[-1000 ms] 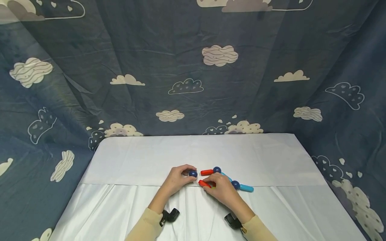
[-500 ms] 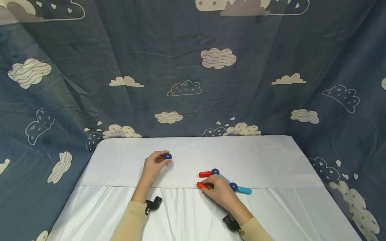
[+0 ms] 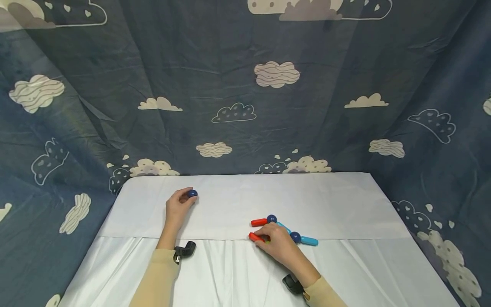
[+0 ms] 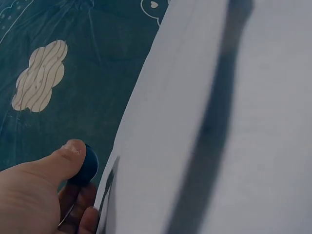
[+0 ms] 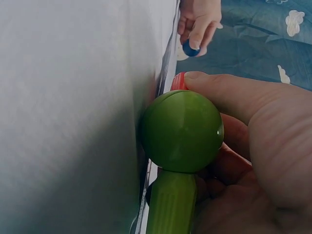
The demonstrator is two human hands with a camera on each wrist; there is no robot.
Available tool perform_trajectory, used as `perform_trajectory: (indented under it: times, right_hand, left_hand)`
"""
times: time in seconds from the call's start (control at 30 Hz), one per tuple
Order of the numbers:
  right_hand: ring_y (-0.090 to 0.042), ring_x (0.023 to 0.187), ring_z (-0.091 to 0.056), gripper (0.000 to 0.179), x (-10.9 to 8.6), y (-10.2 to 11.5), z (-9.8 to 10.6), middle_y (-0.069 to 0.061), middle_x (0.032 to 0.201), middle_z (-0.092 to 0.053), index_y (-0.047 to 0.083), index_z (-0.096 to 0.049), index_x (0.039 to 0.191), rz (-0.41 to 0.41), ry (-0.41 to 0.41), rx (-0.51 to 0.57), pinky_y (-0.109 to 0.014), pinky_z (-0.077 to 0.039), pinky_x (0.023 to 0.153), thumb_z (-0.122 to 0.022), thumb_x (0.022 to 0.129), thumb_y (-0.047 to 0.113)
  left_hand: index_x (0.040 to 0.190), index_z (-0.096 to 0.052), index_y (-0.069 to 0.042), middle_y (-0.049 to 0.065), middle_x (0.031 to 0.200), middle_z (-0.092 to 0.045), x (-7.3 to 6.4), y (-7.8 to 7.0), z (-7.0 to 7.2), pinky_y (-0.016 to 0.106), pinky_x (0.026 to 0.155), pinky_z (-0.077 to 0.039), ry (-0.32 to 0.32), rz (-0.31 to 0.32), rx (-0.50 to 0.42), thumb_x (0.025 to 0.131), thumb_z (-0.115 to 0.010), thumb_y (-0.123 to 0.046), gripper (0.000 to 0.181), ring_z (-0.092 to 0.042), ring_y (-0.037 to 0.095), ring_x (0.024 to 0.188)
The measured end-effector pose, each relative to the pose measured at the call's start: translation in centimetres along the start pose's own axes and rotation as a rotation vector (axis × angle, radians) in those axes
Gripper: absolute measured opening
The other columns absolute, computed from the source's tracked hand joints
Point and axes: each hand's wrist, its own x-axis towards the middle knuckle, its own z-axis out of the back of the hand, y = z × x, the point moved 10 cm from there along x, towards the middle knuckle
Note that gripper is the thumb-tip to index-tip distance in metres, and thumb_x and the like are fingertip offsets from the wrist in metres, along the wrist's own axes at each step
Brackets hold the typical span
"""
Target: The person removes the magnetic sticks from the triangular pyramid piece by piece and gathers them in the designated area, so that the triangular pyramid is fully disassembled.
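Observation:
Near the far left of the white table, my left hand [image 3: 177,209] pinches a dark blue ball [image 3: 192,193] between thumb and fingers. My right hand [image 3: 283,245] grips a red stick [image 3: 255,237] near the middle. In the right wrist view, a green ball [image 5: 183,130] sits at that stick's end, with a green stick [image 5: 171,202] on the ball's other side. Just beyond the right hand lies a chain: a red stick [image 3: 258,222], a blue ball [image 3: 271,218], a light blue stick [image 3: 283,227] partly hidden by the hand, another blue ball [image 3: 295,237] and a light blue stick [image 3: 309,241].
A white cloth covers the table [image 3: 345,204], with a seam running across it. Dark blue curtain fabric [image 3: 176,64] with cloud prints hangs behind and at both sides. Each wrist wears a small black camera [image 3: 186,249].
Carrying the blue ball, my left hand has moved from beside the sticks to the far left of the table. The right hand has stayed in place, holding the red stick.

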Motion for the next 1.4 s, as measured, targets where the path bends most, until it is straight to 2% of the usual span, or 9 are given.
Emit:
perform_trajectory:
  times: [0.13,0.27,0.67,0.9,1.0,1.1,1.2,1.3,1.4]
  right_hand:
    - [-0.006,0.083,-0.056,0.017,0.1,0.0,-0.1,0.007,0.097,-0.079,0.017,-0.084,0.102,-0.001,0.0,-0.007,-0.02,-0.048,0.071,-0.089,0.086,0.018]
    - [-0.007,0.087,-0.059,0.018,0.0,0.0,-0.1,0.006,0.1,-0.08,0.017,-0.084,0.103,-0.003,0.005,-0.013,-0.022,-0.051,0.074,-0.09,0.086,0.019]
    - [-0.008,0.091,-0.062,0.019,-0.1,-0.1,-0.2,0.006,0.101,-0.08,0.017,-0.084,0.104,-0.028,0.023,-0.016,-0.024,-0.055,0.078,-0.089,0.087,0.019]
    - [-0.009,0.094,-0.064,0.019,-0.1,0.0,-0.3,0.007,0.102,-0.08,0.018,-0.084,0.105,-0.024,0.02,-0.008,-0.026,-0.057,0.081,-0.088,0.087,0.02]
    - [-0.009,0.095,-0.064,0.019,-0.1,0.1,-0.3,0.007,0.102,-0.08,0.019,-0.084,0.106,-0.024,0.021,-0.001,-0.026,-0.057,0.081,-0.088,0.088,0.021]
    - [-0.009,0.094,-0.063,0.019,-0.1,0.2,-0.3,0.006,0.102,-0.079,0.018,-0.084,0.106,-0.022,0.024,-0.003,-0.025,-0.056,0.08,-0.088,0.088,0.021]
    - [-0.009,0.094,-0.064,0.02,-0.1,0.2,-0.2,0.006,0.103,-0.079,0.019,-0.083,0.107,-0.025,0.028,0.001,-0.025,-0.056,0.08,-0.088,0.088,0.022]
    - [-0.01,0.097,-0.065,0.02,0.0,0.1,-0.2,0.007,0.103,-0.079,0.02,-0.083,0.107,-0.036,0.027,0.001,-0.028,-0.058,0.084,-0.088,0.088,0.022]
    - [-0.011,0.098,-0.067,0.02,0.0,0.2,-0.1,0.006,0.103,-0.08,0.02,-0.083,0.107,-0.017,0.015,-0.011,-0.031,-0.059,0.085,-0.088,0.087,0.021]
  left_hand:
    - [0.133,-0.072,-0.007,0.021,0.121,-0.074,0.6,0.4,0.5,0.037,0.1,-0.051,-0.047,0.002,0.027,0.094,-0.081,-0.017,0.041,-0.066,0.034,0.113]
    - [0.133,-0.071,-0.004,0.024,0.125,-0.074,0.9,0.7,0.4,0.052,0.112,-0.05,-0.043,0.016,0.036,0.094,-0.081,-0.017,0.042,-0.067,0.038,0.12]
    - [0.134,-0.069,-0.002,0.026,0.126,-0.074,0.9,0.3,-0.1,0.057,0.112,-0.046,-0.039,0.01,0.107,0.094,-0.082,-0.018,0.045,-0.067,0.043,0.123]
    - [0.136,-0.068,-0.001,0.023,0.135,-0.07,0.5,0.3,0.6,0.055,0.114,-0.047,-0.086,0.015,0.043,0.093,-0.082,-0.019,0.048,-0.064,0.04,0.128]
    - [0.131,-0.071,-0.001,0.021,0.131,-0.07,-0.2,-0.8,1.1,0.054,0.11,-0.05,-0.148,-0.051,-0.003,0.092,-0.083,-0.014,0.042,-0.064,0.039,0.125]
    - [0.122,-0.075,-0.001,0.018,0.125,-0.073,-1.5,-3.0,1.1,0.052,0.104,-0.053,-0.193,-0.178,-0.032,0.089,-0.085,-0.008,0.035,-0.067,0.037,0.12]
    - [0.114,-0.078,-0.002,0.014,0.117,-0.076,-3.4,-5.9,0.1,0.049,0.096,-0.055,-0.181,-0.333,-0.046,0.085,-0.087,-0.004,0.031,-0.07,0.034,0.112]
    - [0.11,-0.079,-0.004,0.01,0.11,-0.079,-5.5,-9.0,-2.4,0.047,0.089,-0.058,-0.071,-0.481,-0.03,0.083,-0.089,-0.004,0.029,-0.073,0.029,0.104]
    - [0.111,-0.08,-0.006,0.004,0.109,-0.08,-7.5,-11.2,-6.2,0.045,0.088,-0.061,0.171,-0.542,-0.019,0.084,-0.089,-0.009,0.028,-0.074,0.024,0.102]
